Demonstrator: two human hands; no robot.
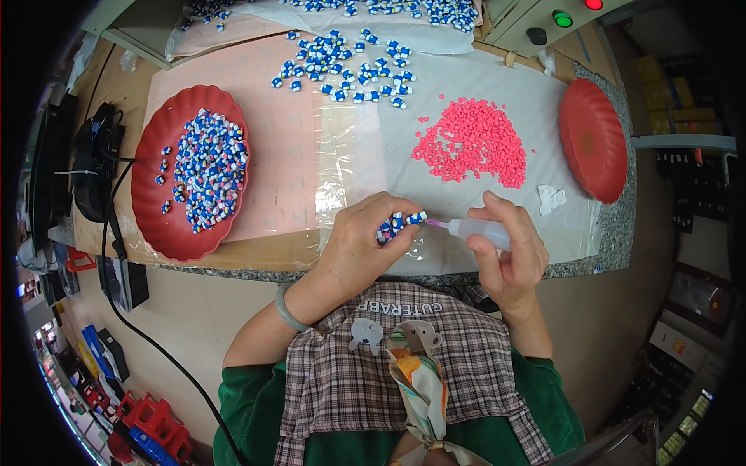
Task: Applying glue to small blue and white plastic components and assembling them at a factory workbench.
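Note:
Several small blue-and-white figurines (391, 227) are gathered in my left hand (359, 236), which is closed round them near the table's front edge. One figurine (417, 218) sticks out at its fingertips. My right hand (509, 252) grips a translucent squeeze bottle (483, 231), tilted sideways. The bottle's thin pinkish nozzle (436, 223) points left and reaches the held figurine; whether it touches I cannot tell. Beyond the bottle lies a pile of tiny pink pieces (474, 144) on white sheeting. More blue-and-white figurines (342, 66) are scattered farther back.
At the left, a red scalloped tray (148, 210) holds a heap of figurines (208, 171). Another red tray (594, 140) stands at the right edge, beside a crumpled white scrap (552, 199). A control panel with buttons (562, 19) is at the back right. A black cable (148, 334) hangs down the left.

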